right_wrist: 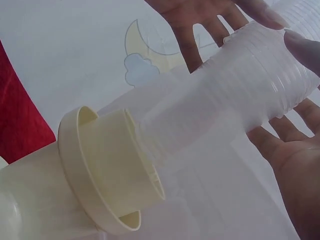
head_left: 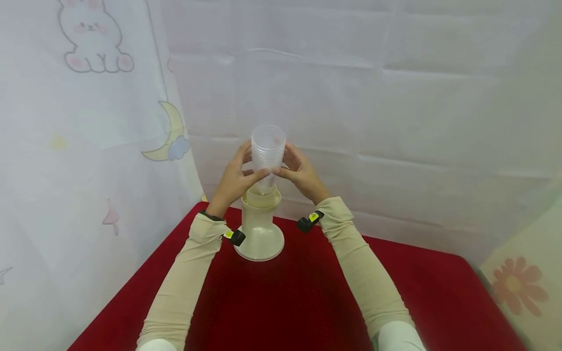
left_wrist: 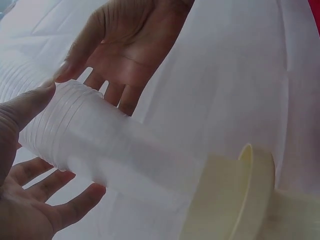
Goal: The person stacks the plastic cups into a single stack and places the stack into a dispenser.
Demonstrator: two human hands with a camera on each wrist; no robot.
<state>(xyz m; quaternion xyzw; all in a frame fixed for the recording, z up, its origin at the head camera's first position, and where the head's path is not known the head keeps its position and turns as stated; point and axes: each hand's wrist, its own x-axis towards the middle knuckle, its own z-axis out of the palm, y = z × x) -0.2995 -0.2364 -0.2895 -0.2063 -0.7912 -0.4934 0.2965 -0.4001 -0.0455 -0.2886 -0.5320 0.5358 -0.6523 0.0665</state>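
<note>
Both hands hold a nested stack of clear plastic cups (head_left: 268, 151) upright from its two sides. My left hand (head_left: 237, 176) curls round the left side, and my right hand (head_left: 304, 174) grips the right. The thumbs nearly meet across the front of the stack. Below it stands a cream plastic cup dispenser (head_left: 259, 229) with a wide round base and a raised collar. In the right wrist view, the lower end of the cup stack (right_wrist: 185, 120) lies at the mouth of the dispenser's inner tube (right_wrist: 117, 160). Ribbed rims show along the stack's upper part.
The dispenser stands on a red-covered table (head_left: 281, 302) near its back left corner. White cloth walls (head_left: 351, 97) printed with cartoon figures rise close behind and to the left. Each wrist wears a small black camera (head_left: 307, 223) on a strap.
</note>
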